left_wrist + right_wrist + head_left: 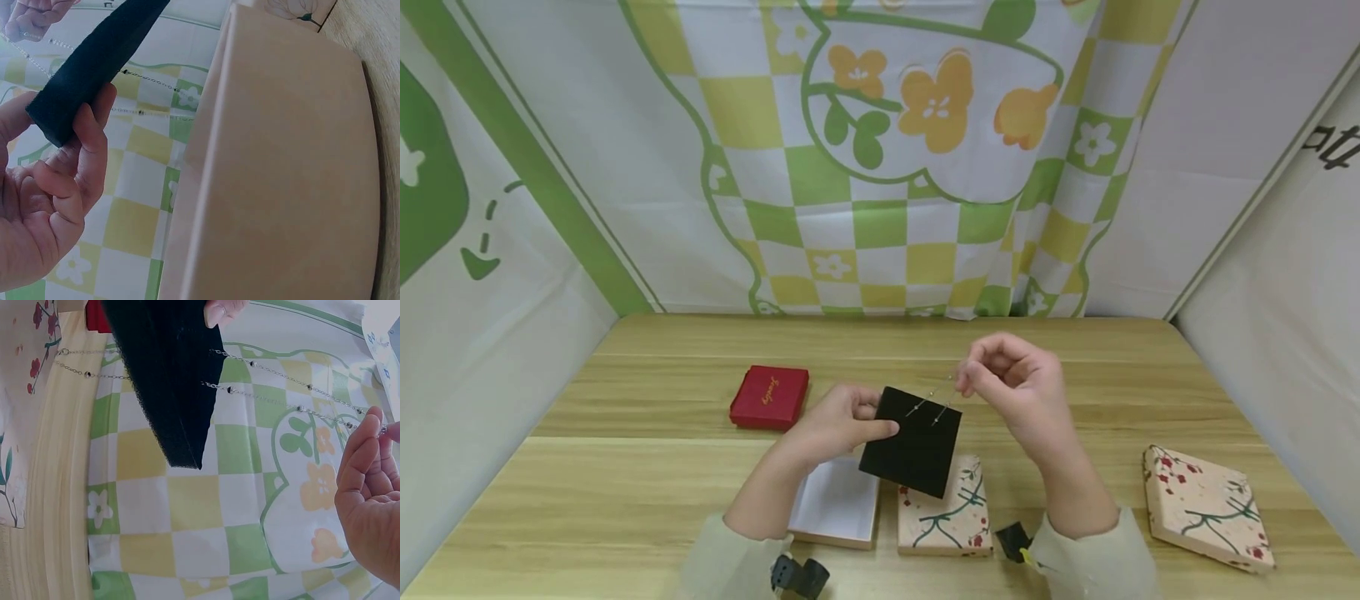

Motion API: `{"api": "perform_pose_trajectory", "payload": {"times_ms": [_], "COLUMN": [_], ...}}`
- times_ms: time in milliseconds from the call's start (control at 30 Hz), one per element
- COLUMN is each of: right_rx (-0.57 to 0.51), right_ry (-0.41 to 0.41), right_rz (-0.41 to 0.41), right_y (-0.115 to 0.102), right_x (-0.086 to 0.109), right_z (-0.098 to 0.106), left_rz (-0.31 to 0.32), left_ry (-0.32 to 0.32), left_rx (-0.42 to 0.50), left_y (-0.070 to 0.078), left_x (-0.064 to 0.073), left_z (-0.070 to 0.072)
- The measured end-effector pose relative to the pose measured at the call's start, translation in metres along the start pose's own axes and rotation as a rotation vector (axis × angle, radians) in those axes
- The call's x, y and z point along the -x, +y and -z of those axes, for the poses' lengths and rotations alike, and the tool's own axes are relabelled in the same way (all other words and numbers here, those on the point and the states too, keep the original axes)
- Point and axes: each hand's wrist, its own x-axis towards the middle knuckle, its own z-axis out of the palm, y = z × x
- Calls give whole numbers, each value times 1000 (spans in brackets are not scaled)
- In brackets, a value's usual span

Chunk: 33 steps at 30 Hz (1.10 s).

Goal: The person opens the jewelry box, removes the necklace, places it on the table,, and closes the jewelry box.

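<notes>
My left hand [835, 427] grips a square black jewelry pad [913, 454] by its left edge, thumb on its face, holding it tilted above the boxes. In the right wrist view, a thin silver chain with small beads [309, 387] passes through the pad, its strands showing on both sides. Off to the right and slightly higher, my right hand [1018, 392] pinches the chain's end between thumb and fingertips, and two strands stretch from there to the pad. Below the pad are a white-lined open box [835, 504] and a floral cardboard piece [943, 523], partly covered by the pad.
A red box [771, 398] with gold lettering lies behind my left hand. Another floral box [1210, 508] sits at the right of the wooden table [647, 475]. Behind the table hangs a checked, flowered curtain [880, 225], with pale fabric walls on both sides.
</notes>
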Motion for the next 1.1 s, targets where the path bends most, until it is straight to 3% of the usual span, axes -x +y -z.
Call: {"api": "perform_pose_trajectory", "payload": {"times_ms": [500,1100], "right_rx": [-37,-149], "right_ry": [49,101], "right_rz": [89,109], "right_y": [-6,-11], "right_x": [2,2], "right_z": [3,3], "left_rz": [-17,-19], "left_ry": [-18,-6], "left_rx": [-11,-34], "left_y": [1,-4], "left_x": [-4,-1], "left_z": [0,1]}}
